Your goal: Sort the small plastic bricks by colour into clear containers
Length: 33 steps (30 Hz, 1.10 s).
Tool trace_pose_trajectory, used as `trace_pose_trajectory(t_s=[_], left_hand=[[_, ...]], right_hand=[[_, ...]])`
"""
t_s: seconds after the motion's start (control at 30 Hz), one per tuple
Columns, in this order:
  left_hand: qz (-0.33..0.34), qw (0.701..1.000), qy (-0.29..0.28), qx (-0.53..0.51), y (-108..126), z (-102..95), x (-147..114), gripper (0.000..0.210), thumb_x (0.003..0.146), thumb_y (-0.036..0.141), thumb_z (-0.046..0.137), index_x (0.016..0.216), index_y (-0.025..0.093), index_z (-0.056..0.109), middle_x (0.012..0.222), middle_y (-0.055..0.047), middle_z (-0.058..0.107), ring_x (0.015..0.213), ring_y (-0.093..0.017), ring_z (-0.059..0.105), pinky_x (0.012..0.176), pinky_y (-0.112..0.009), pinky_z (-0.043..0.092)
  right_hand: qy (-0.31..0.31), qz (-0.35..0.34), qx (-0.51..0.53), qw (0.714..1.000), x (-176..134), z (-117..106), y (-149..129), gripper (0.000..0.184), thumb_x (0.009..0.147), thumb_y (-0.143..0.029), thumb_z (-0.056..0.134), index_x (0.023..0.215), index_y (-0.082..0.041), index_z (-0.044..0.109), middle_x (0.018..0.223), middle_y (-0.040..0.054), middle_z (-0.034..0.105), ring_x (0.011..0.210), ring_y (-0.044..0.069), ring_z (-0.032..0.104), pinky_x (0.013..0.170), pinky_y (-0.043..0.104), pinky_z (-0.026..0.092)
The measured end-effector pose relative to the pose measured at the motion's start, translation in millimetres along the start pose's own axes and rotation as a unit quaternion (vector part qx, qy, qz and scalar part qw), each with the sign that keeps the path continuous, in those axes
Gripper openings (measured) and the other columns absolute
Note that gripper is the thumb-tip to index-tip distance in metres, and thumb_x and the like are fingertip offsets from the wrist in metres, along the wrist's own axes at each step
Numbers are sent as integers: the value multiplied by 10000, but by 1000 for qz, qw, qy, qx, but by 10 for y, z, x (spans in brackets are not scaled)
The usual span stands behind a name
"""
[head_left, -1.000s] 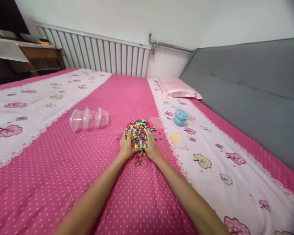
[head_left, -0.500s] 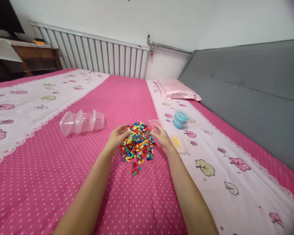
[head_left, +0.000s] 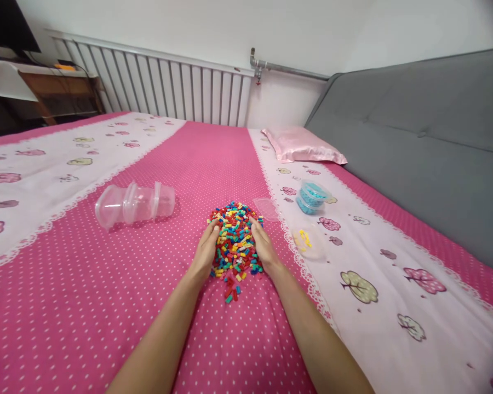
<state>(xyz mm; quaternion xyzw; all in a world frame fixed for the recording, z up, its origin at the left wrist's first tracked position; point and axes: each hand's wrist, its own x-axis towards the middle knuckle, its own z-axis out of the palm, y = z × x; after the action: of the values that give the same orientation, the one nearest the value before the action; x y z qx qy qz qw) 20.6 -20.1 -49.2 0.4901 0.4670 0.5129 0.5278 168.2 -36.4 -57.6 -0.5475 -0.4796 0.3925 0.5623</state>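
Observation:
A heap of small toy building bricks (head_left: pixel 236 241) in red, yellow, blue, green and white lies on the pink dotted bedsheet (head_left: pixel 213 158). My left hand (head_left: pixel 206 250) rests against the heap's left side, its fingers stretched out. On the opposite side my right hand (head_left: pixel 264 244) lies flat along the bricks, fingers extended. Both palms face inward and touch the heap's edges. A few bricks (head_left: pixel 231 290) trail toward me below it. Just beyond my right hand is a clear plastic lid (head_left: pixel 266 208).
Clear plastic tubs (head_left: pixel 143 203) lie on their side at the left. To the right are a shallow clear container (head_left: pixel 314 245) with yellow pieces and stacked tubs (head_left: pixel 311 198) of blue pieces. A pink pillow (head_left: pixel 304 145) lies by the grey headboard (head_left: pixel 427 126).
My hands have moved from the heap's upper sides nearer to me and now press flat along its flanks. The lid beyond my right hand is more fully visible. The view has shifted slightly.

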Motion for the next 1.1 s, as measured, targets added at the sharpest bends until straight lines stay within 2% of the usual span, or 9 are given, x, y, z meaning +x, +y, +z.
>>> trace_pose_trajectory(t_s=[0.1, 0.2, 0.33, 0.47, 0.53, 0.63, 0.77, 0.9, 1.1], left_hand=[[-5, 995, 16, -100, 87, 2, -31, 366, 815, 402, 468, 1106, 211, 582, 1289, -36, 509, 1207, -201, 427, 1024, -339, 296], [-25, 986, 46, -157, 182, -56, -52, 292, 840, 368, 433, 1005, 216, 620, 1241, -39, 550, 1183, -185, 452, 1030, -339, 280], [-27, 978, 103, -178, 303, -165, -69, 283, 857, 362, 410, 929, 204, 633, 1200, -67, 565, 1144, -168, 483, 1019, -318, 288], [-42, 968, 143, -200, 372, -214, -70, 304, 866, 337, 383, 872, 163, 632, 1063, -94, 608, 1021, -164, 551, 958, -312, 357], [-45, 962, 150, -225, 397, -207, -81, 315, 869, 324, 367, 848, 143, 623, 977, -94, 622, 929, -156, 580, 914, -308, 391], [-37, 954, 142, -260, 433, -181, -116, 307, 865, 312, 370, 825, 131, 615, 875, -73, 625, 813, -141, 597, 832, -287, 432], [-40, 950, 118, -285, 461, -164, -155, 308, 862, 300, 371, 807, 116, 611, 800, -67, 621, 746, -134, 599, 750, -260, 444], [-40, 949, 104, -296, 463, -157, -173, 310, 859, 285, 369, 778, 112, 613, 760, -69, 624, 704, -129, 596, 721, -254, 447], [-68, 934, 48, -346, 476, -46, -256, 306, 861, 274, 377, 796, 100, 620, 778, -93, 634, 743, -138, 611, 735, -248, 460]], right_hand=[[-18, -7, 66, 998, -34, -65, -95, 476, 806, -508, 450, 1196, -247, 522, 1329, 16, 459, 1246, 174, 382, 1065, 367, 256], [-21, -46, 39, 998, -17, -163, -119, 404, 802, -441, 485, 1145, -241, 561, 1242, 26, 545, 1179, 183, 457, 1031, 373, 302], [-5, -124, -123, 985, -5, -189, -122, 344, 787, -329, 519, 1107, -220, 584, 1150, 54, 594, 1077, 195, 522, 964, 372, 360], [-2, -197, -308, 931, -60, -94, -155, 367, 723, -295, 610, 1082, -217, 605, 1063, 72, 603, 1015, 220, 509, 913, 387, 374], [-1, -208, -354, 912, -83, -47, -160, 397, 708, -300, 629, 1095, -217, 600, 1025, 76, 597, 975, 222, 508, 885, 385, 386], [7, -200, -384, 901, -93, -17, -148, 333, 718, -299, 621, 1038, -206, 631, 950, 76, 596, 923, 217, 514, 848, 365, 402], [13, -191, -387, 902, -93, -39, -140, 202, 753, -252, 580, 934, -212, 661, 886, 60, 611, 876, 202, 532, 810, 337, 414], [7, -196, -370, 908, -97, -67, -157, 147, 770, -205, 553, 864, -213, 666, 855, 48, 631, 851, 191, 548, 790, 329, 419], [23, -184, -268, 945, -90, -95, -223, 125, 761, -233, 555, 821, -201, 661, 828, 38, 648, 746, 170, 580, 720, 306, 451]])
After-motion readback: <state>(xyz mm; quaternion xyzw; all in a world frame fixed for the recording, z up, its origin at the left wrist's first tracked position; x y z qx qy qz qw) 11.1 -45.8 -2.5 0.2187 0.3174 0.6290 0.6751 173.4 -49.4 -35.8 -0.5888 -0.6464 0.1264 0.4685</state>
